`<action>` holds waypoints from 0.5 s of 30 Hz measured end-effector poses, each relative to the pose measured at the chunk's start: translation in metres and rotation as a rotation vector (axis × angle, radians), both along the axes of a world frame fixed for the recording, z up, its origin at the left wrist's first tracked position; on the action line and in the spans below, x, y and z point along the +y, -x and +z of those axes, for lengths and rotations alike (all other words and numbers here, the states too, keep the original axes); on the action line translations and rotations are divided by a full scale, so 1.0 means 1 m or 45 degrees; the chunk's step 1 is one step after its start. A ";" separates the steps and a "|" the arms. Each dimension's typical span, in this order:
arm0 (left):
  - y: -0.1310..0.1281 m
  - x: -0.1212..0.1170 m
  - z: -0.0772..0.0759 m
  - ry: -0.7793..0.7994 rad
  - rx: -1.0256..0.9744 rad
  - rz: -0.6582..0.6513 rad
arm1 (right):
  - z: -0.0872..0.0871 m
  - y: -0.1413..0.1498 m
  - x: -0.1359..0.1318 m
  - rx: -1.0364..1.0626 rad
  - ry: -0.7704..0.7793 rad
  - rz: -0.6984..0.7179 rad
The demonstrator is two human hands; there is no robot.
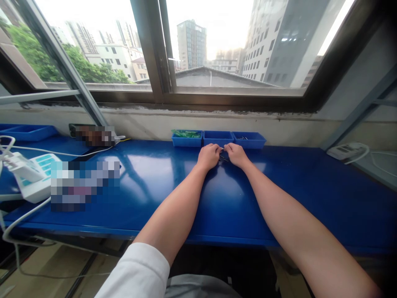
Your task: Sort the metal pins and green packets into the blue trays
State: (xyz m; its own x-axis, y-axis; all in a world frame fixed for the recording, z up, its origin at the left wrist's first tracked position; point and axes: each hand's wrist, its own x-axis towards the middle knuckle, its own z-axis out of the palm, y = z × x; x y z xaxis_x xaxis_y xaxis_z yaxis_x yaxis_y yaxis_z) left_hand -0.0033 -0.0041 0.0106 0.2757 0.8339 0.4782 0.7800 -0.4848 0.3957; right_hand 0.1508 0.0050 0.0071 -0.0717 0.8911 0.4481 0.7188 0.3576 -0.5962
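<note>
Grip, left hand point(209, 156): thumb and fingers drawn together, pinching a small dark piece point(222, 150) from its left side.
Grip, right hand point(237, 155): fingertips closed in on the same piece from the right, just beside the left ones.
Small dark piece: between the two sets of fingertips, near the far edge of the worktop point(229, 215); too small to make out its form.
Thin dark rod point(223, 159): just below the fingertips; cannot tell whether it joins the piece or lies apart.
Blue bins: three in a row beyond the hands; the left bin point(187, 142) holds green pieces point(186, 133), the middle bin point(218, 138) stands behind the hands, the right bin point(252, 142) holds a few small dark bits point(244, 138).
Worktop's left end: white power strip point(31, 191) with cables.
Wall side: window frame point(155, 62) above the bins.
</note>
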 end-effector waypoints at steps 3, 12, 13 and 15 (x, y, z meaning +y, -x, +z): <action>0.001 0.001 -0.001 0.022 0.008 0.068 | 0.001 0.000 0.000 0.282 0.014 0.062; 0.002 0.007 -0.005 0.027 -0.026 0.114 | 0.001 -0.005 0.001 0.793 0.165 0.216; 0.002 0.007 -0.005 0.030 -0.031 0.113 | 0.001 -0.006 0.001 0.808 0.183 0.219; 0.002 0.007 -0.006 0.030 -0.043 0.109 | 0.001 -0.007 0.001 0.833 0.208 0.228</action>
State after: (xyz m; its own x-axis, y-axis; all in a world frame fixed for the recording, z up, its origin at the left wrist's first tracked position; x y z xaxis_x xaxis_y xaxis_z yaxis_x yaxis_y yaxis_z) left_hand -0.0053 0.0027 0.0050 0.1871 0.8649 0.4657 0.8043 -0.4071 0.4329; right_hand 0.1573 0.0061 0.0085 0.0154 0.9505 0.3102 0.1317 0.3056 -0.9430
